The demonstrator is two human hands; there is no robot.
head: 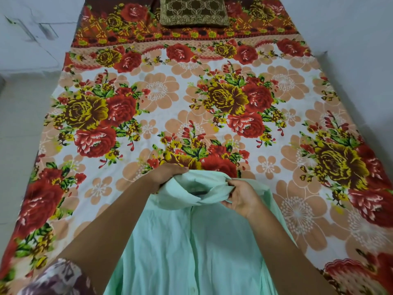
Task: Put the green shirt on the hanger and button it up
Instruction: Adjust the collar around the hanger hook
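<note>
— Two things: where did the green shirt lie, and what held it?
— On the bed, near edge; left hand and right hand each clutched its bunched top.

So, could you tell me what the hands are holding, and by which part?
The green shirt, by its collar: the left hand grips one side, the right hand pinches the other.
</note>
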